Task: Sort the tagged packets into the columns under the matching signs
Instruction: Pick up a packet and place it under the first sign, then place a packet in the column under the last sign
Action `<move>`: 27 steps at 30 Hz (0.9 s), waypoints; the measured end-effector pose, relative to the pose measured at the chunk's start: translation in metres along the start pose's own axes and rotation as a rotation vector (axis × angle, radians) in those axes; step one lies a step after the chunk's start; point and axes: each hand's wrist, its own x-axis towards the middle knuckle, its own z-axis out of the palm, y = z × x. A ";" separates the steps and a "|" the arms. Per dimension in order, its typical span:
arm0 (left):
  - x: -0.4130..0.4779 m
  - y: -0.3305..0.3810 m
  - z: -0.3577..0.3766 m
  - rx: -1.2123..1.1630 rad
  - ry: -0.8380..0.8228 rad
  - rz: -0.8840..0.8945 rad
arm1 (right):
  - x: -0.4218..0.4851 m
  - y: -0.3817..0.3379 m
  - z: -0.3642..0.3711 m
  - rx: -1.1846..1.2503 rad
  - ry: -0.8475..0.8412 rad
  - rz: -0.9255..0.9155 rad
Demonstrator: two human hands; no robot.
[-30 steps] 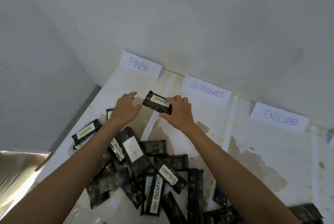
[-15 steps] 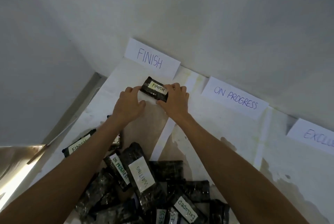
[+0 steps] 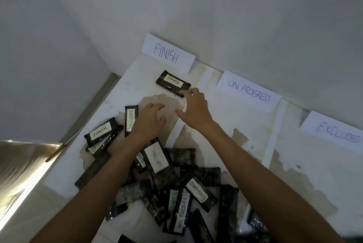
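Note:
A dark packet tagged FINISH (image 3: 172, 83) lies flat on the white table just below the FINISH sign (image 3: 168, 55). My right hand (image 3: 193, 109) hovers beside its near right corner, fingers loosely spread, fingertips at or just off the packet's edge. My left hand (image 3: 149, 120) is lower left of it, fingers relaxed, holding nothing, over bare table next to a packet tagged EXCLUDED (image 3: 130, 120). Signs ON PROGRESS (image 3: 248, 91) and EXCLUDED (image 3: 336, 132) stand against the wall to the right.
A heap of several dark tagged packets (image 3: 176, 189) covers the near table under my forearms. Another FINISH packet (image 3: 101, 131) lies near the left table edge (image 3: 86, 117). White strips (image 3: 275, 136) divide the columns. The wall is close behind the signs.
The FINISH packet was set down under the FINISH sign and let go. Both hands have drawn back toward me, the left one farther.

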 end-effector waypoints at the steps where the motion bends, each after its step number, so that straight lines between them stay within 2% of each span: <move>1: -0.012 -0.001 0.003 -0.002 -0.007 -0.002 | -0.013 -0.002 -0.001 0.024 -0.018 -0.003; 5: -0.058 -0.012 0.011 0.011 0.045 -0.060 | -0.063 -0.007 0.005 0.145 -0.154 0.012; 9: -0.100 -0.023 0.022 -0.076 0.164 -0.329 | -0.105 -0.017 0.026 0.257 -0.359 0.147; 12: -0.120 -0.025 0.029 -0.194 0.109 -0.457 | -0.127 -0.023 0.047 0.249 -0.428 0.182; 14: -0.129 -0.022 0.033 -0.266 0.030 -0.496 | -0.135 -0.026 0.055 0.267 -0.385 0.211; 16: -0.135 -0.018 0.038 -0.358 0.002 -0.509 | -0.139 -0.028 0.059 0.297 -0.333 0.247; 21: -0.144 -0.010 0.036 -0.537 0.073 -0.477 | -0.146 -0.028 0.050 0.476 -0.322 0.345; 24: -0.147 0.000 0.033 -0.647 0.008 -0.415 | -0.160 -0.023 0.036 0.638 -0.314 0.370; 27: -0.149 0.012 0.033 -0.647 -0.091 -0.310 | -0.180 -0.017 0.016 0.752 -0.264 0.371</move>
